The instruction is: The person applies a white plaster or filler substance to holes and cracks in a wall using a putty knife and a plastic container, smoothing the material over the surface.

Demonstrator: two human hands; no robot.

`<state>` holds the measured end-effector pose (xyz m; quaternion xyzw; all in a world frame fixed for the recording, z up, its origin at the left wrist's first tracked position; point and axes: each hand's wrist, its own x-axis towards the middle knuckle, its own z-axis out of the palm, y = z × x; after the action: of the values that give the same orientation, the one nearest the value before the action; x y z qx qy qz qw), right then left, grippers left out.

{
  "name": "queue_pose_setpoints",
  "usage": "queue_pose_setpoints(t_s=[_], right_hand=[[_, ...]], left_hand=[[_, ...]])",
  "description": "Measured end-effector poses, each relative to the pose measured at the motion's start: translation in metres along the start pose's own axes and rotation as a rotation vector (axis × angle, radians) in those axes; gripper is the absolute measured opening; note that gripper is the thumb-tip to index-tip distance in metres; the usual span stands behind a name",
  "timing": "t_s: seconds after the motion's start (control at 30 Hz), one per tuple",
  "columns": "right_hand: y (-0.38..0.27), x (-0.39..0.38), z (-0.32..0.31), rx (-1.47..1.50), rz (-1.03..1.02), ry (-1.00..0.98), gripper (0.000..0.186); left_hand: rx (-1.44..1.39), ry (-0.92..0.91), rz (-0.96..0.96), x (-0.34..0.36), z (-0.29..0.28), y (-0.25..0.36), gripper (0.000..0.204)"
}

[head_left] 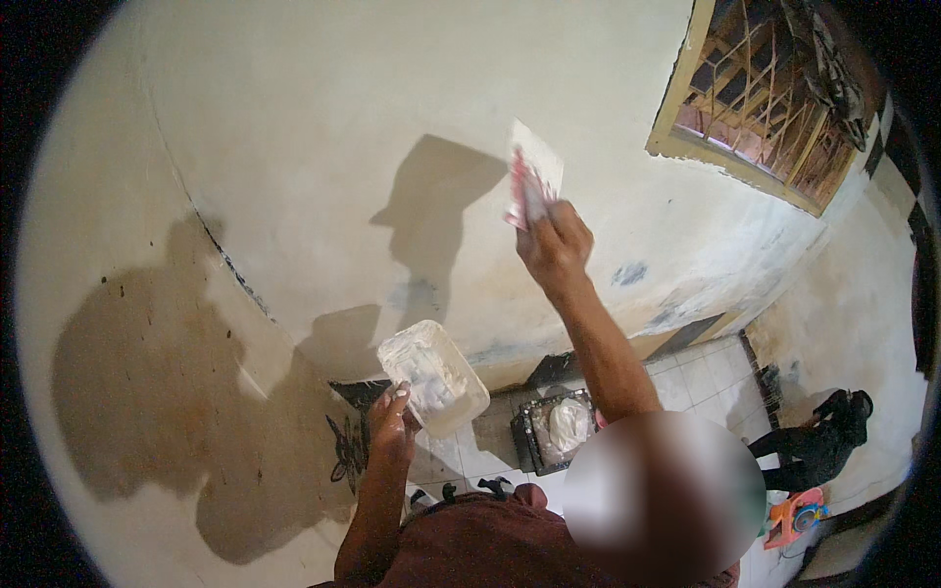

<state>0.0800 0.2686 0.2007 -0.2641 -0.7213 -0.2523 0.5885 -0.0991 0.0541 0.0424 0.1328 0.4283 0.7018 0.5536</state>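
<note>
My right hand [557,247] is raised in front of the pale wall [323,127], closed round the handle of a broad putty scraper [535,169]. Its flat blade is whitish with red smears and points upward; whether it touches the wall I cannot tell. Lower and to the left, my left hand [391,423] grips the side of a cream rectangular plastic tub [453,392]. White paste coats the inside of that tub. Shadows of my arms and both held things fall on the wall to the left.
Below stands a dark crate [525,431] with a white bag [569,425] on it, on white floor tiles [701,377]. A barred window [765,108] is at upper right. Another person in dark clothes [818,446] is at far right, near an orange object [792,517]. A blurred patch covers the lower right.
</note>
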Motion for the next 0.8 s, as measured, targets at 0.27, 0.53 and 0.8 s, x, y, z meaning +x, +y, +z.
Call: queue_pose_setpoints(t_s=[0.27, 0.53, 0.8], right_hand=[[0.053, 0.021, 0.059, -0.207, -0.356, -0.301, 0.015], [0.027, -0.056, 0.007, -0.041, -0.079, -0.228, 0.021], [0.044, 0.048, 0.032, 0.069, 0.406, 0.214, 0.011]], left_hand=[[0.075, -0.021, 0.208, 0.016, -0.041, -0.017, 0.032], [0.555, -0.047, 0.611, -0.004, -0.072, -0.006, 0.046], [-0.025, 0.012, 0.082, 0.005, -0.097, -0.010, 0.039]])
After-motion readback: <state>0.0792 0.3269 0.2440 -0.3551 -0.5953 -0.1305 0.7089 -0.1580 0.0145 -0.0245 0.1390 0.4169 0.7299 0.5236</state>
